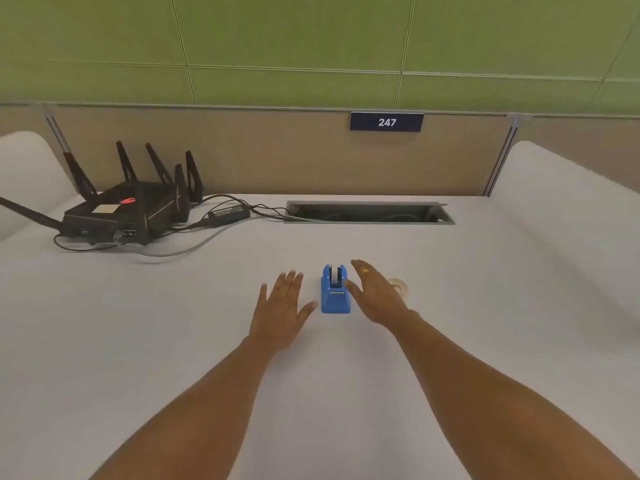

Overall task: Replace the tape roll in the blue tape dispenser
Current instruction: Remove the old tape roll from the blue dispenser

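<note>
Head view: blue dispenser (334,292) mid-worktop (173,323), slot looks empty. Flanked by left hand (280,313), right hand (375,296); grip apart, nothing held. Clear roll (400,285) just beyond right hand. Next: grab roll, seat it.

We reach our bare left forearm (194,403) and bare right forearm (485,386) from near to far. Our left hand (280,313) faces palm down, fingers straight and spread, thumb out to the right. Our right hand (375,296) tilts, fingers straight and together, holding nothing.
</note>
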Demonstrator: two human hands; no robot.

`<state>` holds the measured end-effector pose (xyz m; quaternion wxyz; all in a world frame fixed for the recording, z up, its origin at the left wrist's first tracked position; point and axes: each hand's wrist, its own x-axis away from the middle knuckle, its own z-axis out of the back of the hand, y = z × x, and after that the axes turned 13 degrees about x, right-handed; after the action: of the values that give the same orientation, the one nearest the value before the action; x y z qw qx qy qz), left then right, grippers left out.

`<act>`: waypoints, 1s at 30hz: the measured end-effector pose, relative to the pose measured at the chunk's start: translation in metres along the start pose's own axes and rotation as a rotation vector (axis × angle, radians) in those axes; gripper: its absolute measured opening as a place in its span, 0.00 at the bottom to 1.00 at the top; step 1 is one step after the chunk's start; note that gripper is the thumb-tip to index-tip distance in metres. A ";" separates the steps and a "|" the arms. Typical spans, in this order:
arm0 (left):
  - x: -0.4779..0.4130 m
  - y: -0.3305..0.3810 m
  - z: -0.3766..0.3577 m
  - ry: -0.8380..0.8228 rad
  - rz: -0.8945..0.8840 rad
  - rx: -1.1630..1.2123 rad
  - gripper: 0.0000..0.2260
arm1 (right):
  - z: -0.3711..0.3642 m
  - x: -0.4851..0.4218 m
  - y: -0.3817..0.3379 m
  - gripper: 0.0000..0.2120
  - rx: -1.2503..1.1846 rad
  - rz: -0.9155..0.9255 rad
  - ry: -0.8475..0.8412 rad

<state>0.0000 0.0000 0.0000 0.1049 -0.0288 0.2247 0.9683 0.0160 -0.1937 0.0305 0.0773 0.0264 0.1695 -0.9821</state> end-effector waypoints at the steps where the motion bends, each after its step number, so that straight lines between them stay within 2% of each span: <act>1: -0.002 0.001 -0.001 0.005 0.004 0.029 0.30 | 0.002 -0.005 0.001 0.26 0.002 0.011 -0.009; 11: -0.016 0.011 -0.030 -0.045 0.085 0.432 0.35 | 0.009 -0.046 -0.005 0.27 0.109 0.028 -0.163; 15: -0.021 0.012 -0.036 -0.019 0.102 0.418 0.37 | 0.009 -0.057 -0.006 0.28 0.222 0.014 -0.192; 21: -0.030 0.020 -0.040 0.011 0.085 0.367 0.39 | 0.010 -0.065 -0.011 0.29 0.239 0.057 -0.202; 26: -0.035 0.021 -0.048 0.034 0.049 0.343 0.37 | 0.010 -0.069 -0.012 0.23 0.270 0.111 -0.208; 30: -0.039 0.024 -0.056 0.042 0.035 0.427 0.36 | 0.012 -0.070 -0.013 0.20 0.262 0.122 -0.202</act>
<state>0.0335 -0.0531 -0.0359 0.0872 -0.0225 0.4273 0.8996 0.0831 -0.1754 0.0512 0.1494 -0.0522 0.0294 -0.9870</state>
